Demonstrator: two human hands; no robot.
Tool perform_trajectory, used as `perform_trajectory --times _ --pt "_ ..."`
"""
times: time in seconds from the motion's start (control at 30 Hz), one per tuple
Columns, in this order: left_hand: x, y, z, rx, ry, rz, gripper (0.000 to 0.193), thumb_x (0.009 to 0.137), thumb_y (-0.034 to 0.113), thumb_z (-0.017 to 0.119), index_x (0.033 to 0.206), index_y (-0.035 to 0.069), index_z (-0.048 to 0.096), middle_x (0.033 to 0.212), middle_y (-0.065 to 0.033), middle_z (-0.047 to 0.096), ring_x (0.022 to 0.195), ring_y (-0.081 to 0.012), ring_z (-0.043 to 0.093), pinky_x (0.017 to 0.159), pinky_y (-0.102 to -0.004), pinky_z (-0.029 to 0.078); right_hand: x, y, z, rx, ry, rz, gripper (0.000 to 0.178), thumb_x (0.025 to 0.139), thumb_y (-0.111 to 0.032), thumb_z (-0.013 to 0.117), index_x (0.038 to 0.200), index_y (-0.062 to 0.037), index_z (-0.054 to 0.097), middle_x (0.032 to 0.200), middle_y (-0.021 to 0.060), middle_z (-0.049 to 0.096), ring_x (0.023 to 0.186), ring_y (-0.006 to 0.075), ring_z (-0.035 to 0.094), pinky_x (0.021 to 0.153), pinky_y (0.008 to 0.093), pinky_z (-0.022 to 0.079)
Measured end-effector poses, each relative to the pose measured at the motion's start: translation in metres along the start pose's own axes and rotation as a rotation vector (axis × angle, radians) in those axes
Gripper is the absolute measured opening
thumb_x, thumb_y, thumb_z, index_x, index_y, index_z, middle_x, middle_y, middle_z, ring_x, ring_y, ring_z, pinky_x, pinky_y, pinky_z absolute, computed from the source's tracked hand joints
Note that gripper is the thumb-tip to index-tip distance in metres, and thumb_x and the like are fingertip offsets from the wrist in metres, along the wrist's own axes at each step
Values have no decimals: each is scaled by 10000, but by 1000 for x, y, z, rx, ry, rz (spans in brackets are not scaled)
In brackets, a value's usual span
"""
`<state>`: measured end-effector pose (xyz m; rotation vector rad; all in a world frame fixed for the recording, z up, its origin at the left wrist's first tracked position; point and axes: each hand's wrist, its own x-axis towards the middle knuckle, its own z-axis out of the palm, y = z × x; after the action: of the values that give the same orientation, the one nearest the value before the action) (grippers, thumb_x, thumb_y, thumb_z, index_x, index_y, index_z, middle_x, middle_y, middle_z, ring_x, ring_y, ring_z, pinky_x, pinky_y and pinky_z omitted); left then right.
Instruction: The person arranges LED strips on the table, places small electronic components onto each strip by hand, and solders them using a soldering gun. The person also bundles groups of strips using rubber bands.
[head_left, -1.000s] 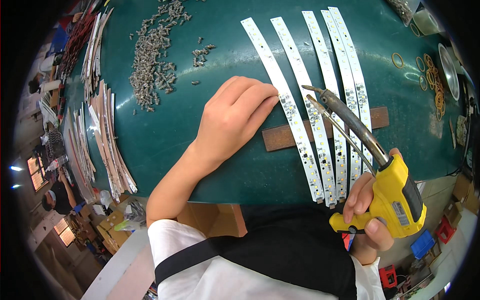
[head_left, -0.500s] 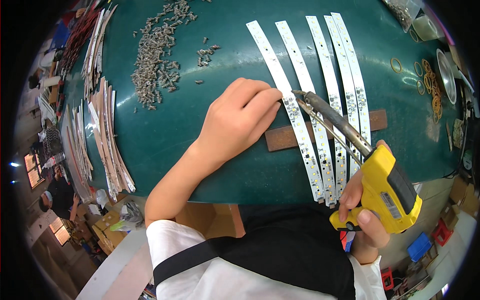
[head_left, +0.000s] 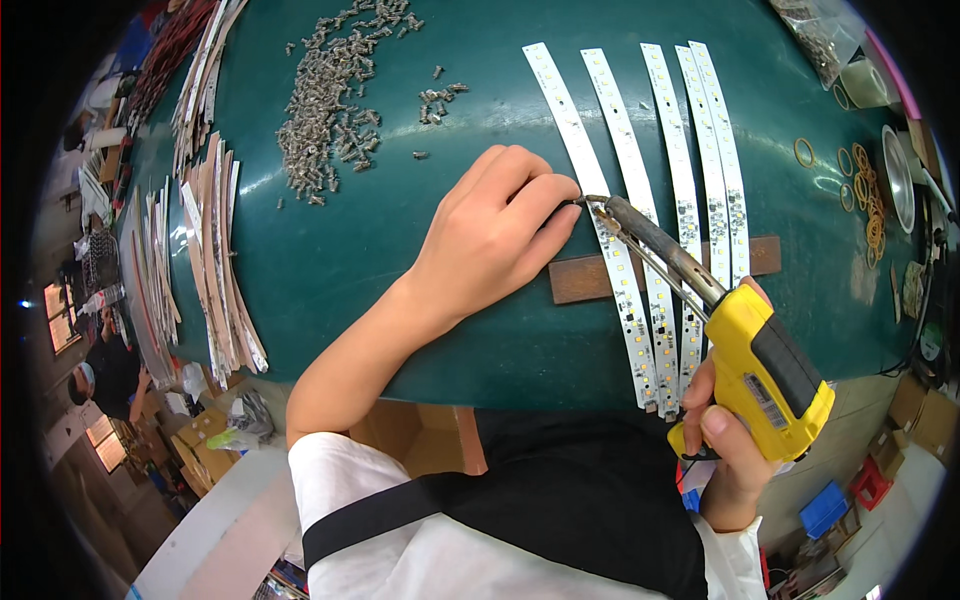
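At one LED strip [head_left: 618, 268], soldering gun [head_left: 748, 338] in right hand [head_left: 737, 448]

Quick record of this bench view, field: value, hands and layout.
left hand: fingertips drawn together beside the leftmost strip; too small to tell if they hold anything
right hand: gripping a yellow soldering gun
gun tip: at the left fingertips; exact contact unclear
strips: five white strips, side by side, lying across a brown bar
small parts: pile of metal pieces, far left of the strips
right side: rubber bands, metal bowl
surface: green table
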<state>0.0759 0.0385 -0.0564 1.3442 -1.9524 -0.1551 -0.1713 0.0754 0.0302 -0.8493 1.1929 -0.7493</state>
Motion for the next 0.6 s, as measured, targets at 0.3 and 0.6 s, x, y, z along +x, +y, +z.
perform_trajectory --times 0.3,0.6 --pt "-1 1 -1 -11 -22 -24 176 725 24 732 879 41 648 831 -78 576 741 -230 568 624 -316 469 -3 0 4 -21 87 -61 787 697 -152 673 1383 77 362 773 123 578 489 124 493 410 214 409" --pt "0 3 -3 -7 -32 -27 181 732 28 729 892 44 646 841 -79 575 749 -234 570 635 -320 475 -4 -3 3 -23 61 -55 769 718 -155 662 1384 79 356 791 129 575 477 121 487 416 209 405"
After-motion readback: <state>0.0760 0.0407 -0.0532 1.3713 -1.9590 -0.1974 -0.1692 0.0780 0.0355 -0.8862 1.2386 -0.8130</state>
